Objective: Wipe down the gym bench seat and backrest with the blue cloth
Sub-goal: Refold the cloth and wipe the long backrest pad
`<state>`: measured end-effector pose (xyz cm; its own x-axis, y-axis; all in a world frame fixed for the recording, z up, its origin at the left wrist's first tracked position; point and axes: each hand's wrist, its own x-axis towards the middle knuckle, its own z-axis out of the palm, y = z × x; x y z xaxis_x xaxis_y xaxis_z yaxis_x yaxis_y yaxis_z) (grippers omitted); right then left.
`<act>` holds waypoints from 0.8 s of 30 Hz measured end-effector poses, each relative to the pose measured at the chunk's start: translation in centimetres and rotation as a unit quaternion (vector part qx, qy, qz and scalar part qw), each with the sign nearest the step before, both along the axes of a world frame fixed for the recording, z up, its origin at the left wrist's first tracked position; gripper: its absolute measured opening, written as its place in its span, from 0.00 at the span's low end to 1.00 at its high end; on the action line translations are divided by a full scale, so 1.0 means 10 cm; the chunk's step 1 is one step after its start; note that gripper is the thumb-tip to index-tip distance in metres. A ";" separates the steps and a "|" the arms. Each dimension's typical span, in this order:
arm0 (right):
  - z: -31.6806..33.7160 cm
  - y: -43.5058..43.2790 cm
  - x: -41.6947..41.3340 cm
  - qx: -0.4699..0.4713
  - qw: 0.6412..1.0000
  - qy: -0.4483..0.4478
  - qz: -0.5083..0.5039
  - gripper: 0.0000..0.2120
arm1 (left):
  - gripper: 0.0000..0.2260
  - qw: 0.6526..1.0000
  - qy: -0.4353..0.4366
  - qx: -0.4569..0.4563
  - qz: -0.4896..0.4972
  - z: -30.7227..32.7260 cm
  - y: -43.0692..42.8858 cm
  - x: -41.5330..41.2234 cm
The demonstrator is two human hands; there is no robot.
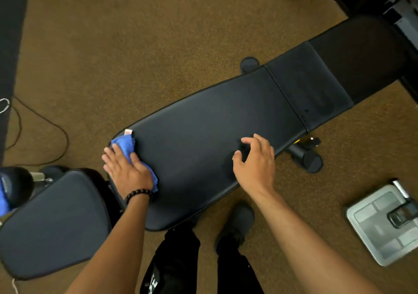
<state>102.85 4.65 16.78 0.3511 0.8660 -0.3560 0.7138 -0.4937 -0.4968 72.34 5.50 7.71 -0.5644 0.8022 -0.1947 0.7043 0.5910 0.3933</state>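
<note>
The long black backrest pad (214, 124) of the gym bench runs from lower left to upper right. The separate seat pad (54, 221) lies at the lower left. My left hand (126, 169) presses flat on the blue cloth (124, 143) at the backrest's left end, near the gap to the seat. Part of the cloth shows beyond my fingers and under my wrist. My right hand (255, 158) hovers over the backrest's near edge, fingers curled and apart, holding nothing.
Brown carpet (135, 45) surrounds the bench. A grey floor scale (384, 223) lies at the right. A black cable (45, 124) loops on the floor at the left. A bench foot (307, 158) sticks out near my right hand. My legs and shoe (237, 223) stand against the bench.
</note>
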 end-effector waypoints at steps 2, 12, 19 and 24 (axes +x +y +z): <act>0.01 0.02 -0.03 0.002 1.000 0.006 0.005 0.17 | 0.28 0.997 -0.009 -0.005 0.079 0.00 -0.26 0.14; -0.08 0.14 -0.03 0.052 0.999 -0.005 0.002 0.14 | 0.29 0.949 0.008 -0.019 -0.314 0.09 -0.29 2.43; -0.08 0.18 0.03 0.046 0.999 -0.005 0.026 0.16 | 0.27 0.919 -0.049 0.043 -0.388 0.00 0.62 1.71; -0.01 0.23 0.03 0.030 0.999 0.013 0.027 0.17 | 0.26 0.992 -0.003 0.028 -0.120 -0.01 0.43 0.26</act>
